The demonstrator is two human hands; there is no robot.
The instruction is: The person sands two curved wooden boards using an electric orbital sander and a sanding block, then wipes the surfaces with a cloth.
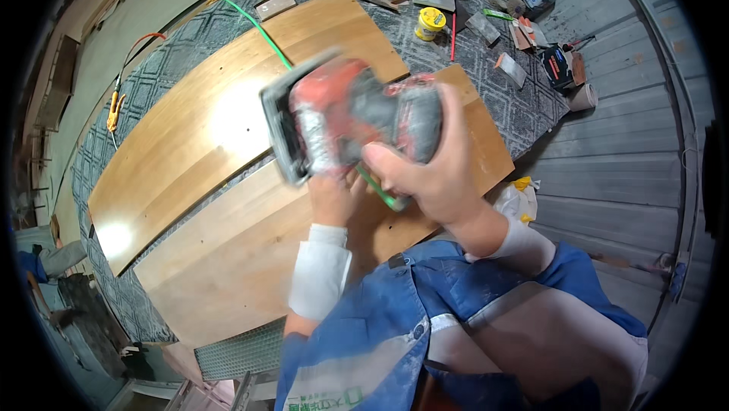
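Green print point(326, 399) with a square emblem stands on the jacket's point(372, 316) pale panel; labels on the yellow tub point(430, 23) and black box point(557, 69) are too small to read.

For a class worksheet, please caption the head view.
A right hand grips a red and grey power sander over two long, light-brown wooden boards on grey patterned cloth.

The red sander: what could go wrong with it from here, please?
The red sander, tilted in the right hand, might slip and dent the pale board. The left hand, partly hidden behind it, could be knocked. The green line, crossing the glossy board, might snag on an edge.
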